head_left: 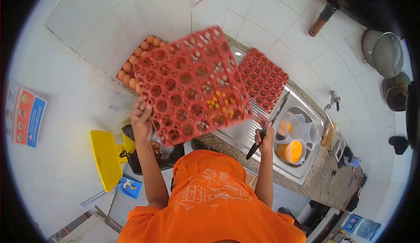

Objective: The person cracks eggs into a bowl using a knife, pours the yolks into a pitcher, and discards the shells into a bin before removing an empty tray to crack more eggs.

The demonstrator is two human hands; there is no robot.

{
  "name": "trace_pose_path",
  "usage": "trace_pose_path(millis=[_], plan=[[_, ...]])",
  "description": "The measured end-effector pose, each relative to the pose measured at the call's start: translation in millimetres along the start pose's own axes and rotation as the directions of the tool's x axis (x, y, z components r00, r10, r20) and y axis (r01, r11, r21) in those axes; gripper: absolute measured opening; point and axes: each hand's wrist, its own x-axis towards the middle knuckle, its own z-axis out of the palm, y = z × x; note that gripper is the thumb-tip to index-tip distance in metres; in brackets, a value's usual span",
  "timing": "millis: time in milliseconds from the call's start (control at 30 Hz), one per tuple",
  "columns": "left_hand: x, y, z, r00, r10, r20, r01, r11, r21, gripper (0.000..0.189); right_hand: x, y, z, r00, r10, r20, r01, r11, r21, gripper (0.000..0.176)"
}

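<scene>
We hold up a red plastic egg tray [192, 85], tilted and facing us. Most of its cups are empty, though a few toward 5 o'clock hold yellow yolk smears and pale shell bits.

Behind it at 10 o'clock is a stack of trays filled with brown eggs [139, 54]. At 2 o'clock a second red tray [263, 79] lies empty on the drainboard of the steel sink [238, 135]. The basin, at 4 o'clock, holds a clear plastic tub of orange-yellow liquid [295, 151] and more clear tubs just beside it. Below the held tray at 7 o'clock, a black bin bag [168, 153] stands open, and we cannot make out what is inside.

Our left hand [141, 121] clamps the held tray's 8 o'clock edge, with the fingers curled over the rim. Our right hand [266, 134] is at the tray's 4 o'clock corner, fist closed around a black knife [272, 119] that points up toward 1 o'clock. We cannot tell whether that hand also touches the tray.
</scene>
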Motion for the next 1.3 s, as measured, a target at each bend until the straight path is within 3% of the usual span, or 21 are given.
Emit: trace_pose_path(millis=[67, 133, 200, 233, 267, 300, 333, 367, 400, 467, 533, 633, 767, 833, 933, 1133, 1200, 1300], plan=[[-14, 1, 19, 0.986, -0.098, 0.135, 0.081, 0.988, 0.131, 0.036, -3, -8, 0, 0.996, -0.029, 0.079, 0.029, 1.0, 0.004, 0.08], [-18, -12, 44, 0.988, -0.123, 0.091, 0.102, 0.974, 0.201, 0.033, -8, -7, -4, 0.993, -0.02, 0.114, 0.011, 0.997, 0.078, 0.082], [-16, -39, 43, 0.925, -0.292, 0.243, 0.205, 0.921, 0.331, 0.032, -14, -4, -5, 0.998, 0.04, 0.053, -0.042, 0.998, 0.035, 0.073], [-14, -51, 47, 0.924, -0.293, 0.246, 0.205, 0.922, 0.328, 0.032, -16, -6, -5, 0.997, 0.055, 0.061, -0.05, 0.996, -0.073, 0.054], [-11, -62, 51, 0.909, -0.334, 0.251, 0.235, 0.905, 0.354, 0.032, -15, -4, -8, 0.997, 0.053, 0.059, -0.048, 0.996, -0.075, 0.054], [-8, -69, 58, 0.891, -0.375, 0.254, 0.265, 0.886, 0.38, 0.033, -13, 3, -12, 0.998, 0.045, -0.054, -0.052, 0.989, -0.137, 0.043], [-7, -72, 70, 0.89, -0.377, 0.256, 0.266, 0.886, 0.379, 0.033, -12, 8, -16, 0.986, 0.03, -0.164, -0.063, 0.978, -0.197, 0.033], [-5, -76, 82, 0.891, -0.377, 0.255, 0.261, 0.883, 0.391, 0.034, -14, 8, -30, 0.984, 0.075, -0.159, -0.094, 0.989, -0.115, 0.027], [-4, -80, 95, 0.891, -0.377, 0.253, 0.257, 0.879, 0.403, 0.035, -9, 16, -36, 0.984, 0.073, -0.162, -0.093, 0.989, -0.117, 0.027], [2, -87, 114, 0.886, -0.383, 0.262, 0.275, 0.888, 0.368, 0.04, 5, 32, -46, 0.941, -0.005, -0.337, 0.024, 0.998, 0.052, 0.029], [7, -86, 131, 0.861, -0.387, 0.331, 0.231, 0.876, 0.424, 0.042, 4, 12, -43, 0.959, 0.04, -0.281, -0.012, 0.995, 0.1, 0.031], [10, -90, 147, 0.853, -0.341, 0.394, 0.177, 0.901, 0.396, 0.047, 12, 2, -49, 0.963, -0.013, -0.27, 0.055, 0.987, 0.15, 0.038], [8, -109, 142, 0.867, -0.276, 0.416, 0.133, 0.93, 0.342, 0.055, 31, 3, -54, 0.954, -0.078, -0.291, 0.133, 0.976, 0.175, 0.034], [3, -105, 134, 0.907, -0.344, 0.242, 0.254, 0.907, 0.337, 0.061, 50, 15, -70, 0.924, -0.069, -0.375, 0.169, 0.956, 0.241, 0.033], [3, -103, 100, 0.908, -0.379, 0.177, 0.277, 0.863, 0.423, 0.06, 81, 26, -102, 0.931, -0.075, -0.358, 0.167, 0.958, 0.234, 0.032], [-19, -104, 30, 0.898, -0.439, -0.017, 0.406, 0.815, 0.414, 0.053, 135, 25, -118, 0.887, -0.114, -0.448, 0.238, 0.944, 0.23, 0.028], [-28, -106, 13, 0.893, -0.444, -0.075, 0.436, 0.81, 0.393, 0.052, 150, 23, -115, 0.808, -0.164, -0.566, 0.285, 0.949, 0.132, 0.024], [-40, -103, 1, 0.876, -0.448, -0.177, 0.479, 0.772, 0.417, 0.047, 171, 24, -113, 0.792, -0.195, -0.579, 0.305, 0.947, 0.098, 0.017]])
